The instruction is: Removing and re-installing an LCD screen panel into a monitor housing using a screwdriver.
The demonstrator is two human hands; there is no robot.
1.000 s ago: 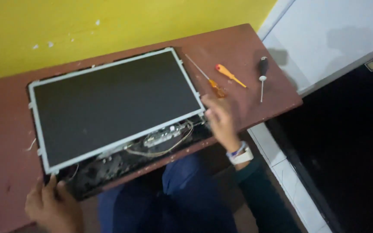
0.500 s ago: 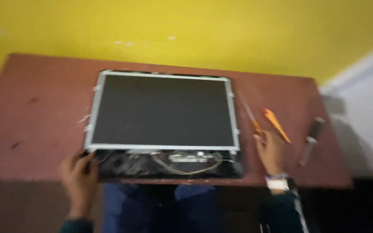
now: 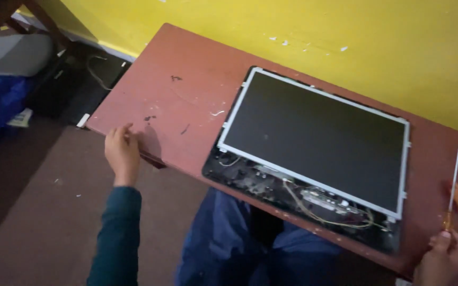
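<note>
Black and glassy, the flat screen panel [image 3: 314, 140] lies face up in its pale metal frame on the reddish-brown surface [image 3: 181, 100], toward the right half, close to the yellow wall [image 3: 345, 32]. Along its near edge the open casing shows a circuit strip and loose yellowish wires [image 3: 324, 204]. Just right of the panel lies a thin screwdriver [image 3: 454, 185] with an orange handle; the right hand [image 3: 443, 259] touches that handle with its fingertips, its grip loose, not wrapped around it. Well apart, the left hand [image 3: 122, 153] curls its fingers over the surface's near left edge, gripping it. Blue-clad knees [image 3: 223, 249] sit under the surface.
</note>
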